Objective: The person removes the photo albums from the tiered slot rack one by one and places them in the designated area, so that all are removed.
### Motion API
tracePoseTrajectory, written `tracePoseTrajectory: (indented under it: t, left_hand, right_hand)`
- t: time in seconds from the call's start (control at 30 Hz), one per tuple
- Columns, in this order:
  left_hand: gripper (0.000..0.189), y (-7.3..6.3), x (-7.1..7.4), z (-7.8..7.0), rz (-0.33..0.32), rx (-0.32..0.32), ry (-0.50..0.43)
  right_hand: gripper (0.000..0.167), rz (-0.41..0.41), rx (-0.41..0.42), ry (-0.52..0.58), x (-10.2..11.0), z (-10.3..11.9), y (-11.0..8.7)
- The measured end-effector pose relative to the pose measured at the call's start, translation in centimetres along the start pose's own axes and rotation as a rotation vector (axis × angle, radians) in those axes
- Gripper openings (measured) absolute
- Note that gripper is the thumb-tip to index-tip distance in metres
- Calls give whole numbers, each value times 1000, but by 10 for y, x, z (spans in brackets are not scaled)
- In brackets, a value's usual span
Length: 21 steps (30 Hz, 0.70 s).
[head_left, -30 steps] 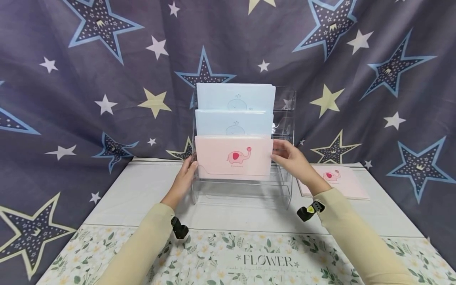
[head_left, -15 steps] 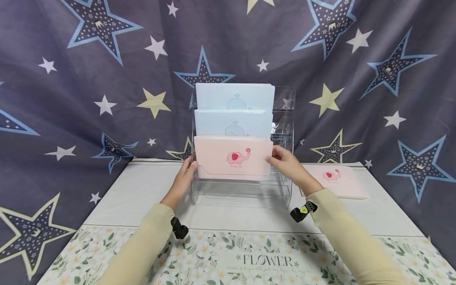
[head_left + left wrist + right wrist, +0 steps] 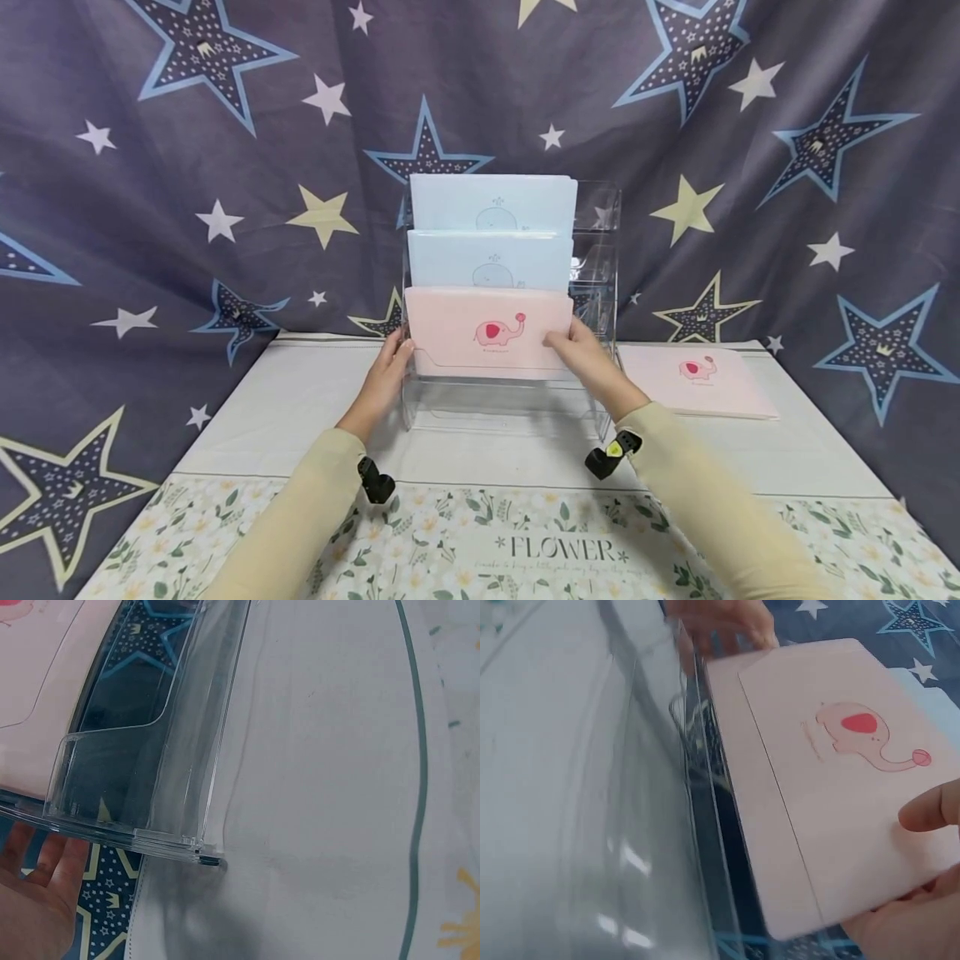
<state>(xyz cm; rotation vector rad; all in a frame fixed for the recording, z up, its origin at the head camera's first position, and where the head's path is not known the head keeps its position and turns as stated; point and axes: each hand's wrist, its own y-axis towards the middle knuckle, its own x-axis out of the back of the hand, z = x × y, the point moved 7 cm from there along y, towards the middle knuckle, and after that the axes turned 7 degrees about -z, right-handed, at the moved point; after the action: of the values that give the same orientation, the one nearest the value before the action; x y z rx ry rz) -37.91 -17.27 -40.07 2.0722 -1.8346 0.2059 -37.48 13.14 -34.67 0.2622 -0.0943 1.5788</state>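
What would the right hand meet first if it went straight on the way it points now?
Beyond the pink elephant notebook it grips, the right hand would probably first meet the lower blue whale notebook behind it, though the gap in depth is hard to judge.

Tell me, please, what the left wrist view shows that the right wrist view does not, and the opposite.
Only in the left wrist view: a yellow flower print on the tablecloth.

Only in the right wrist view: the right hand, its thumb on the front of the pink folder, the whole elephant drawing, and part of a blue folder behind.

In both: the pink folder, the clear rack, the left hand at the rack's side, and the starry curtain.
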Motion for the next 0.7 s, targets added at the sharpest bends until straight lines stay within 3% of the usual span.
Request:
tracePoseTrajectory:
  t: [0.13,0.27,0.7]
  left_hand:
    - [69,1,0,1,4,-6,-3]
    - [71,1,1,1,-1,1,4]
    - [79,1,-1,5,11,29,20]
  right_hand:
    - [54,-10,-69,93,-8,-7,-1]
    - [54,0,-99,103,-11,-12,-1]
    - [52,-4,-65,116,-14,-13,-3]
